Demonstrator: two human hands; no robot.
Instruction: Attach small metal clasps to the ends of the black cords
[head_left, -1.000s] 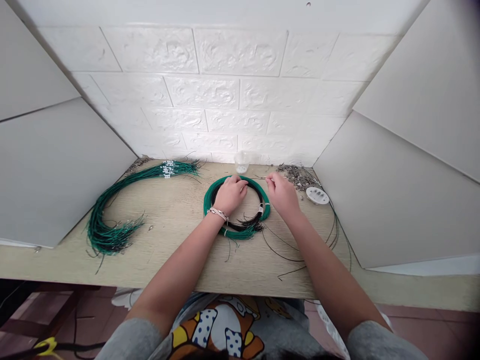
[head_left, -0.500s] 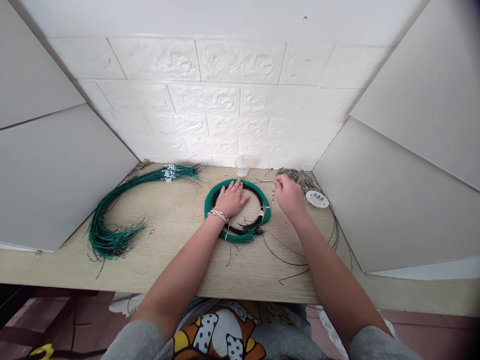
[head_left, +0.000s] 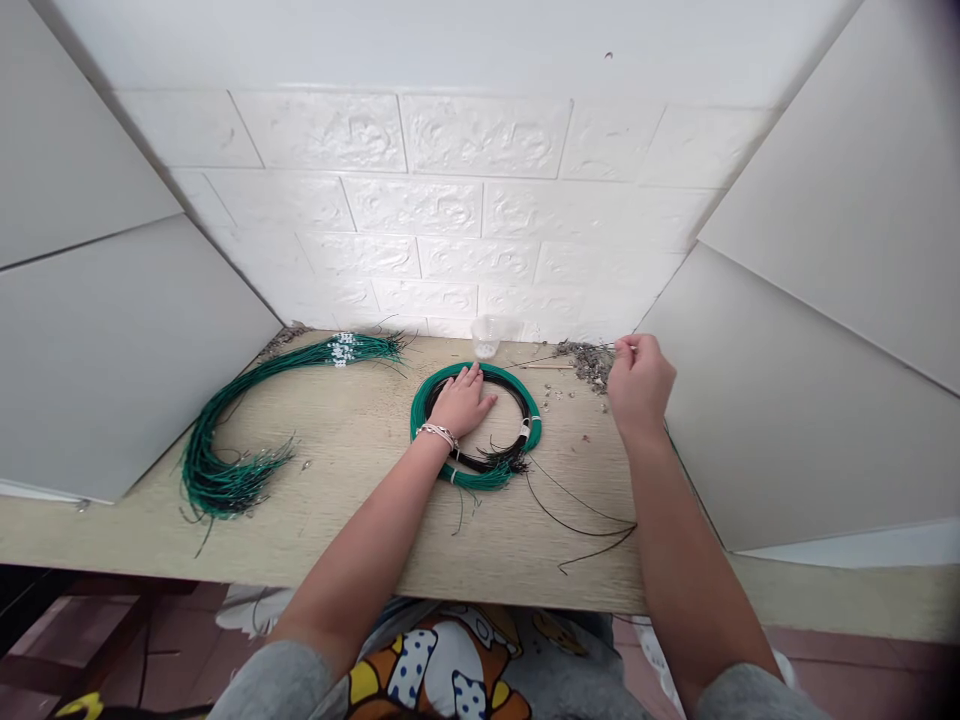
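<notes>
A coil of green cord (head_left: 480, 481) with black cord (head_left: 521, 403) inside it lies on the wooden tabletop, tied in places with white bands. My left hand (head_left: 460, 402) rests flat on its upper left part, fingers stretched out. Off to the right, my right hand (head_left: 642, 388) is closed in a pinch, raised beside the wall panel. A thin dark cord (head_left: 541, 358) runs from the top of the coil to its fingertips. Loose cord ends (head_left: 577, 528) trail from the coil's lower right.
A bundle of green cords (head_left: 225, 400) with white pieces (head_left: 343, 349) curves across the left side. Behind the coil stands a small clear cup (head_left: 487, 338). Grey scraps (head_left: 589, 362), a thin stick (head_left: 549, 366) and tiny bits lie near my right hand. Panels flank the tabletop (head_left: 352, 460).
My right hand has moved right, away from the coil, with the dark cord stretched out behind it. It now covers the white oval piece. My left hand stays on the coil.
</notes>
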